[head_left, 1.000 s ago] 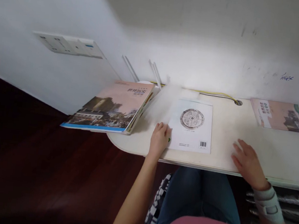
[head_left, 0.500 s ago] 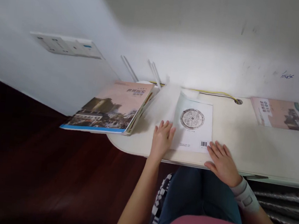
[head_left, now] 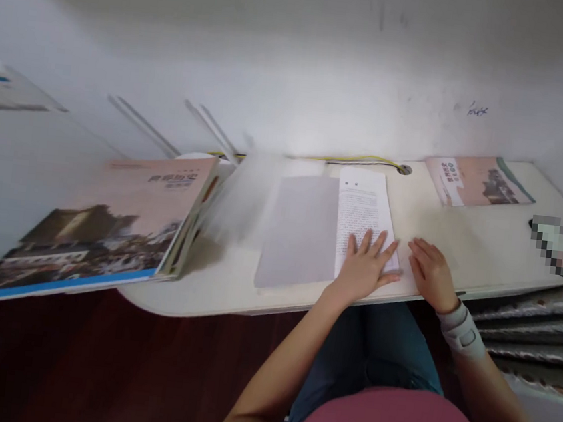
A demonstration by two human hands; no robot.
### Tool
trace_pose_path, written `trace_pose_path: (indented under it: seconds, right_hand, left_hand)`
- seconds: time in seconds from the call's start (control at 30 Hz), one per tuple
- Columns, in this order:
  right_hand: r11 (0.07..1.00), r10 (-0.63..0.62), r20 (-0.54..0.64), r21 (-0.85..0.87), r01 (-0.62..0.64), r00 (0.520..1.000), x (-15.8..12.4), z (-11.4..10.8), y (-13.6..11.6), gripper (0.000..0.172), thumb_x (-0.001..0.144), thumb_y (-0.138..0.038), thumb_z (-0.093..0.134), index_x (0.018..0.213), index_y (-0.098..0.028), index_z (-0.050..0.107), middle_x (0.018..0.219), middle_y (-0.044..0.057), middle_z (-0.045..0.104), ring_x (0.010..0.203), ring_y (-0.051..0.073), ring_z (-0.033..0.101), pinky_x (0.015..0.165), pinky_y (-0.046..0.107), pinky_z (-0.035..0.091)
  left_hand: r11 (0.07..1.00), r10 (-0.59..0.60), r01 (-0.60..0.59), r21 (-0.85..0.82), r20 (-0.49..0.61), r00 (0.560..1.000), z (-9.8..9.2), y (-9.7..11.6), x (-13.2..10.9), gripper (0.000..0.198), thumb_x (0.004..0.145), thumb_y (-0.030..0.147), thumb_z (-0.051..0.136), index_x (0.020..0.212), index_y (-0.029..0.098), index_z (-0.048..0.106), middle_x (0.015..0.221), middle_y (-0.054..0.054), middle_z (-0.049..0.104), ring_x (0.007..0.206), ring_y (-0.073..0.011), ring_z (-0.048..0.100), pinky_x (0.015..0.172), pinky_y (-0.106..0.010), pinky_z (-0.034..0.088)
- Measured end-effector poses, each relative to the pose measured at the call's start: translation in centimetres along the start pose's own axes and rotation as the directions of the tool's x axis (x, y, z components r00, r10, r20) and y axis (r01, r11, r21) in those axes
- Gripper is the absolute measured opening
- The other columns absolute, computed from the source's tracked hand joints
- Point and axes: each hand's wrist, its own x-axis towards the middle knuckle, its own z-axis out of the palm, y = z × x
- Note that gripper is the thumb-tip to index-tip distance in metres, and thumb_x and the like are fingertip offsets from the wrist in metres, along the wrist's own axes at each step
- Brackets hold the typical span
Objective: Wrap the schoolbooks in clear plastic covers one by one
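Observation:
A thin booklet (head_left: 324,229) lies open on the white desk (head_left: 458,250), its cover folded out to the left and a printed page showing on the right. My left hand (head_left: 366,268) lies flat on that printed page with its fingers spread. My right hand (head_left: 430,272) rests on the desk just right of the booklet's edge, fingers loosely curled, holding nothing. A grey wrist brace (head_left: 463,331) wraps my right wrist.
A stack of large books (head_left: 104,219) with a pink pictorial cover overhangs the desk's left end. Another pink-covered book (head_left: 478,180) lies at the back right. A yellow cable (head_left: 347,159) runs along the wall to a cable hole. Blurred pale sheets sit behind the booklet.
The booklet, shut with its back cover up, now lies open. My left hand crossed from its left edge onto the right-hand page. The view swung to the right.

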Motion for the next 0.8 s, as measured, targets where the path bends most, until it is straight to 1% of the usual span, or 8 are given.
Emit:
trace_pose_path:
  seconds: [0.1,0.17,0.23,0.37,0.5,0.6,0.7,0.8]
  right_hand:
    - [0.981,0.045,0.118,-0.194,-0.022,0.992,-1.3,-0.7,1.5,0.046,0.096,-0.04,0.037,0.133,-0.017,0.052,0.139,0.021,0.048,0.131,0.033,0.042,0.102,0.054,0.038]
    - [0.967,0.033,0.19,-0.256,0.017,0.981,-2.1,-1.0,1.9,0.05,0.094,-0.044,0.04,0.136,-0.018,0.049,0.144,0.022,0.042,0.134,0.035,0.038,0.103,0.054,0.036]
    - [0.958,0.012,0.228,-0.283,0.054,0.974,-2.6,-1.2,2.1,0.051,0.094,-0.045,0.041,0.138,-0.019,0.047,0.147,0.021,0.038,0.135,0.034,0.036,0.105,0.053,0.034]
    - [0.95,-0.022,0.255,-0.295,0.099,0.967,-2.7,-1.6,2.4,0.052,0.095,-0.045,0.04,0.139,-0.019,0.045,0.147,0.019,0.039,0.136,0.032,0.035,0.106,0.05,0.033]
    - [0.946,-0.046,0.255,-0.298,0.124,0.966,-2.6,-1.8,2.6,0.053,0.094,-0.047,0.04,0.139,-0.021,0.045,0.147,0.017,0.041,0.136,0.031,0.036,0.106,0.049,0.034]
    - [0.942,-0.047,0.259,-0.31,0.13,0.965,-2.6,-1.8,2.7,0.055,0.093,-0.049,0.04,0.138,-0.018,0.046,0.146,0.018,0.041,0.135,0.031,0.037,0.106,0.048,0.034]
    - [0.946,-0.047,0.266,-0.299,0.128,0.963,-2.6,-1.7,2.7,0.056,0.094,-0.049,0.039,0.139,-0.017,0.045,0.147,0.018,0.04,0.135,0.032,0.036,0.106,0.049,0.033]
    - [0.951,-0.043,0.263,-0.286,0.12,0.964,-2.6,-1.7,2.7,0.058,0.094,-0.049,0.036,0.139,-0.013,0.045,0.147,0.018,0.04,0.136,0.031,0.035,0.107,0.048,0.033]
  left_hand:
    - [1.0,-0.001,0.001,0.024,0.032,0.999,1.2,0.8,0.6,0.07,0.087,0.065,0.036,0.146,0.027,0.034,0.155,-0.011,0.025,0.142,-0.0425,0.013,0.108,-0.07,0.005]
    - [0.999,0.001,-0.002,0.033,0.021,1.0,1.7,1.2,0.8,0.07,0.088,0.064,0.036,0.146,0.025,0.035,0.155,-0.012,0.026,0.142,-0.0419,0.013,0.108,-0.07,0.003]
    - [0.999,-0.007,0.006,0.036,0.011,1.0,1.9,1.4,1.1,0.072,0.087,0.065,0.037,0.147,0.025,0.033,0.155,-0.012,0.025,0.143,-0.0409,0.012,0.109,-0.07,0.003]
    - [0.999,-0.032,0.032,-0.005,0.057,0.998,1.9,1.6,1.8,0.066,0.091,0.06,0.031,0.148,0.025,0.031,0.157,-0.009,0.021,0.144,-0.0385,0.009,0.11,-0.067,0.005]
    - [0.996,-0.053,0.058,-0.061,0.08,0.995,1.7,1.8,2.6,0.055,0.098,0.04,0.026,0.148,0.019,0.03,0.156,-0.011,0.024,0.144,-0.0343,0.012,0.113,-0.062,0.011]
    - [0.994,-0.099,0.102,-0.042,0.068,0.993,2.0,2.6,3.2,0.053,0.097,0.034,0.026,0.146,0.014,0.032,0.155,-0.013,0.024,0.144,-0.0358,0.013,0.113,-0.062,0.011]
    - [0.989,-0.15,0.15,-0.002,0.023,0.988,2.5,3.6,3.7,0.053,0.097,0.033,0.025,0.145,0.012,0.034,0.155,-0.015,0.025,0.143,-0.0382,0.016,0.111,-0.064,0.012]
    - [0.986,-0.166,0.167,0.02,-0.008,0.986,2.7,4.2,3.9,0.053,0.097,0.034,0.024,0.144,0.011,0.035,0.154,-0.015,0.026,0.142,-0.0393,0.017,0.11,-0.065,0.012]
